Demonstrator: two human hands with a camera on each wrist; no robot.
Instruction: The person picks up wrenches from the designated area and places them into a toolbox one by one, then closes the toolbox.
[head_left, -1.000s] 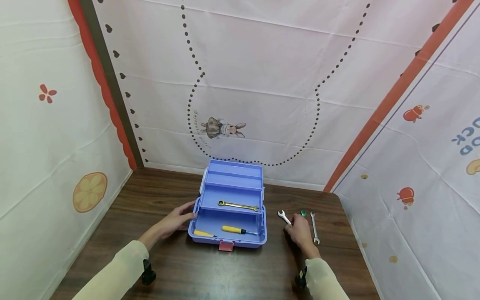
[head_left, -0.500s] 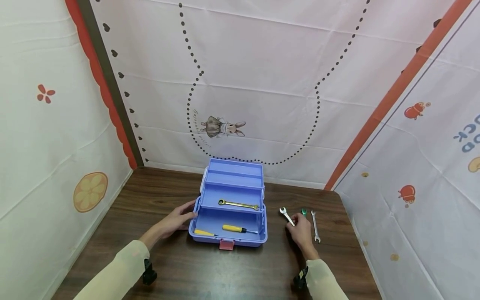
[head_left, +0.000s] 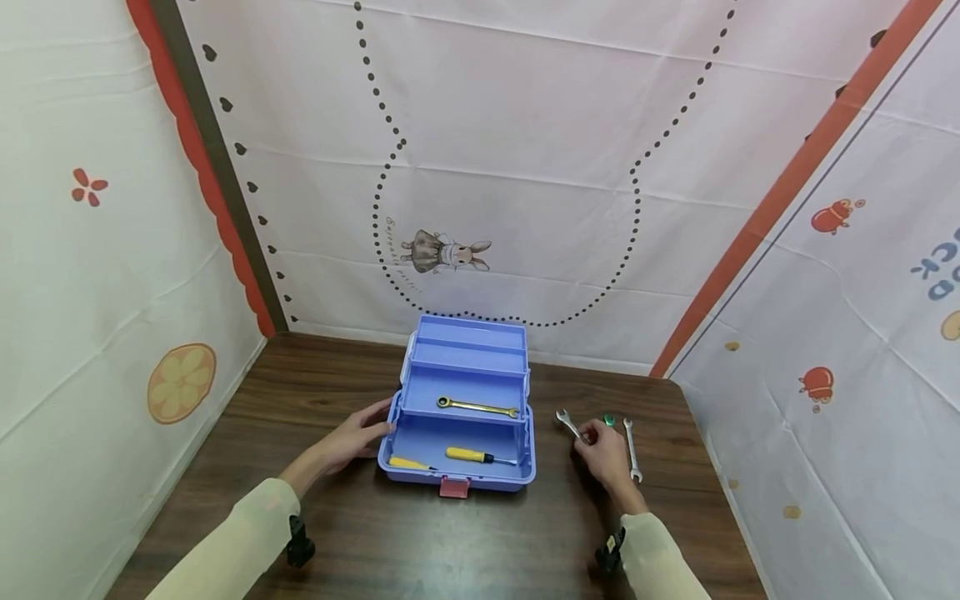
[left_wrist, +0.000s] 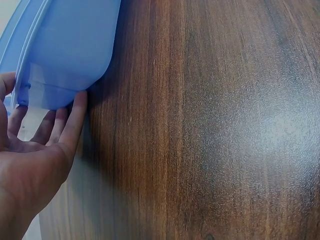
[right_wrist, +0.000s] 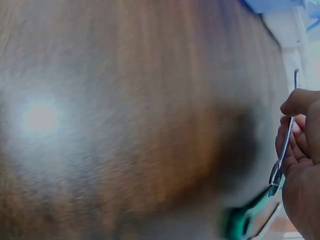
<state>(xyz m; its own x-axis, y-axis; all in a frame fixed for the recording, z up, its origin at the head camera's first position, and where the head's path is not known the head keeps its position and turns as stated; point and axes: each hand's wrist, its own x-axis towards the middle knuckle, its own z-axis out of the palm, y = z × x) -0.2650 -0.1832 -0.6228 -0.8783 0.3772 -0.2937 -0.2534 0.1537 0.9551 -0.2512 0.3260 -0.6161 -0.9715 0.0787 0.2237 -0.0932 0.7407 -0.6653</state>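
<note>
A blue toolbox (head_left: 457, 482) stands opened out, a yellow-tinted combination wrench (head_left: 477, 407) lying in its tray. Two yellow-handled screwdrivers, one by the left corner (head_left: 411, 463) and one further right (head_left: 468, 455), lie in the bottom. My left hand (head_left: 351, 440) holds the toolbox's left side; in the left wrist view the thumb is at the rim and the fingers touch the outer wall. To the right of the box, my right hand (head_left: 604, 454) pinches a silver wrench (right_wrist: 287, 142) between thumb and fingers. The palm hides part of the wrench.
Just beyond my right hand lie another silver wrench (head_left: 632, 450) and a green-handled tool (right_wrist: 240, 220), mostly hidden in the head view. A red latch (head_left: 453, 487) hangs at the toolbox's front. Printed cloth walls (head_left: 525, 250) border the wooden table (head_left: 420, 550).
The silver wrench has tilted in my right hand, which has shifted slightly up and to the right in the head view. My left hand keeps its place on the toolbox.
</note>
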